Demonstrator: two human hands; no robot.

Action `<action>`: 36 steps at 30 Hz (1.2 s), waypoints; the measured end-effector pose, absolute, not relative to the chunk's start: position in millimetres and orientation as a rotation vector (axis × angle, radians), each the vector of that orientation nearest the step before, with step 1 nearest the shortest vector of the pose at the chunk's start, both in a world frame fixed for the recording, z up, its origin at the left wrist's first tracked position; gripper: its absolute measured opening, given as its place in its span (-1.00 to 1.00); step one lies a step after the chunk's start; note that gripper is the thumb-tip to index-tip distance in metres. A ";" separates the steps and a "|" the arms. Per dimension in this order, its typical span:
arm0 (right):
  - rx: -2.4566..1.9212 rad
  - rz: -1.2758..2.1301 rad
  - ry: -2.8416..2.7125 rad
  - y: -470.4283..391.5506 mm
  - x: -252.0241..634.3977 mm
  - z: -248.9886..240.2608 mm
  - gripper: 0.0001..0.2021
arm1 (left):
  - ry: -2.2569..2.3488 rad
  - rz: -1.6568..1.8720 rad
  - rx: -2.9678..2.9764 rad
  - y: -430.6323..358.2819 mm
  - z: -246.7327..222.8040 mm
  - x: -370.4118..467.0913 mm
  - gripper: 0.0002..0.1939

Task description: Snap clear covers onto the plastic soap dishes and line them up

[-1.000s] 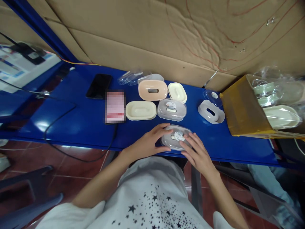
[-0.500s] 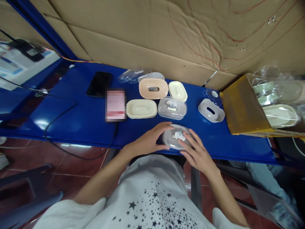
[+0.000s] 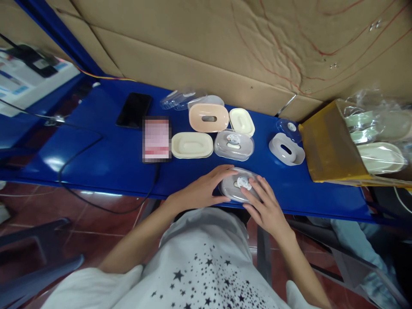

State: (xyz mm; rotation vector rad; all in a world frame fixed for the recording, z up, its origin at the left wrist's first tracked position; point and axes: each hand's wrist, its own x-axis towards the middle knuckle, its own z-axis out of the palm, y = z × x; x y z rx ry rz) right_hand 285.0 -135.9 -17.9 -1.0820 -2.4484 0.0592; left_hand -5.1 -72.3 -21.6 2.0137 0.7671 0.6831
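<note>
At the front edge of the table lies a grey oval plastic box (image 3: 232, 192) under a clear lid with a round white label. My left hand (image 3: 209, 187) grips its left end, thumb on the near side and fingers on the far side. From the right, my right hand (image 3: 265, 206) holds the box, its fingertips spread over the lid beside the label. Just beyond stands a similar clear-lidded box (image 3: 243, 148). Left of that is a cream oval tray (image 3: 192, 145); behind are a peach oval piece (image 3: 201, 121) with a slot and a smaller cream tray (image 3: 243, 122).
A white slotted oval piece (image 3: 293, 156) and a clear lid (image 3: 285, 127) lie by a cardboard box (image 3: 325, 150) of bagged trays. More clear lids (image 3: 180, 99) lie at the back. A black phone (image 3: 134, 110), a blurred-out pink item (image 3: 156, 139) and a cable (image 3: 77, 150) are leftward.
The view has shifted very slightly. Both hands stay on the lidded box in nearly the same pose.
</note>
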 end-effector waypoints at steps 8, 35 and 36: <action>-1.235 -0.049 -2.408 -135.8 303.7 -15.0 -0.26 | 1.131 0.857 2.293 -75.1 -8.9 -34.3 -0.43; -1.838 -0.396 -1.915 -75.9 415.4 -21.1 -0.67 | 1.193 0.833 2.594 -116.8 -18.9 -29.8 -0.60; -1.809 -0.424 -1.856 -83.5 412.6 -20.0 -0.70 | 1.173 0.833 2.572 -116.1 -19.7 -30.4 -0.61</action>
